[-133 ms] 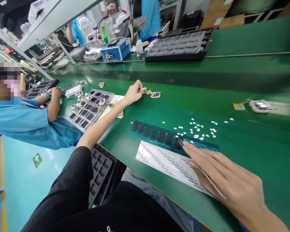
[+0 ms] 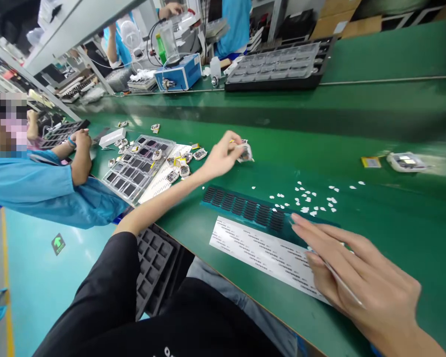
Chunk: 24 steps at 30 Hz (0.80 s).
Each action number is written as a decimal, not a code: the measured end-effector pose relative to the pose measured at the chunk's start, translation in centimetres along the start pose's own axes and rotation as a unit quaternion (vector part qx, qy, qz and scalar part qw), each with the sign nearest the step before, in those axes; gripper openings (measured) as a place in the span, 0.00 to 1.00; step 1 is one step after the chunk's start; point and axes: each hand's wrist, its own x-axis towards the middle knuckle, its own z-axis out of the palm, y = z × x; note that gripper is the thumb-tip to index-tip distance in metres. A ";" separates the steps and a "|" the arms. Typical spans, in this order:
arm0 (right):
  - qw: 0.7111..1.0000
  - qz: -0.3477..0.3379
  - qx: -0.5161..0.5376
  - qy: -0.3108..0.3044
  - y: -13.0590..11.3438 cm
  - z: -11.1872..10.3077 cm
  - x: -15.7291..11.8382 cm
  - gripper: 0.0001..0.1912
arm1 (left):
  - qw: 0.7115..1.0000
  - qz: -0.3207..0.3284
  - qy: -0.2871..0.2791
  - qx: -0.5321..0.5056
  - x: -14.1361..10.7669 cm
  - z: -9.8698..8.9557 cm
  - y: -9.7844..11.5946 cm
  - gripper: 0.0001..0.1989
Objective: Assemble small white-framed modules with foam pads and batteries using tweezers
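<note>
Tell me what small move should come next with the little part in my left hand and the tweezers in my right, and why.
Probably bring the left hand and its small part back toward the strip of dark pads. The part is lifted off the green belt, while the right hand holds the tweezers over the white label sheet beside that strip, so the two are apart.

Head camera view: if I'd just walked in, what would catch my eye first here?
Probably the left hand stretched out over the green bench, pinching a small white-framed part. Nearer, the right hand holds thin tweezers over a white printed sheet, beside a dark teal strip and scattered white bits.
</note>
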 end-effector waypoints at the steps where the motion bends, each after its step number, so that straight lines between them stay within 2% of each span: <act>1: 1.000 0.018 0.002 0.005 0.1 0.1 -0.2 0.31 | 0.993 0.009 -0.046 -0.104 -1.5 1.1 1.1 0.07; 2: 0.999 0.030 0.006 0.009 0.2 0.2 -0.4 0.27 | 0.975 0.020 -0.094 -0.200 -2.9 2.1 2.1 0.11; 4: 0.999 0.040 0.011 0.014 0.6 0.4 -0.7 0.20 | 0.937 0.026 -0.162 -0.307 -5.6 3.8 4.1 0.17; 6: 0.999 0.038 0.008 0.023 1.0 0.3 -1.0 0.18 | 0.909 0.006 -0.191 -0.370 -7.7 4.7 5.6 0.19; 9: 0.999 0.036 -0.015 0.037 1.1 -0.2 -1.2 0.18 | 0.875 -0.038 -0.223 -0.428 -9.9 5.2 6.9 0.20; 13: 0.998 0.024 -0.047 0.018 0.5 -0.6 -0.6 0.15 | 0.861 -0.079 -0.254 -0.433 -11.4 5.3 7.3 0.20; 17: 0.995 0.055 -0.079 0.005 -0.2 0.0 0.2 0.20 | 0.835 -0.092 -0.266 -0.472 -12.3 5.8 7.4 0.20; 20: 0.994 0.072 -0.081 -0.026 -0.5 0.1 0.4 0.22 | 0.816 -0.096 -0.269 -0.502 -12.7 6.2 7.4 0.16; 24: 0.993 0.099 -0.055 -0.045 -0.8 -0.2 0.3 0.27 | 0.809 -0.107 -0.270 -0.512 -13.0 6.3 7.3 0.12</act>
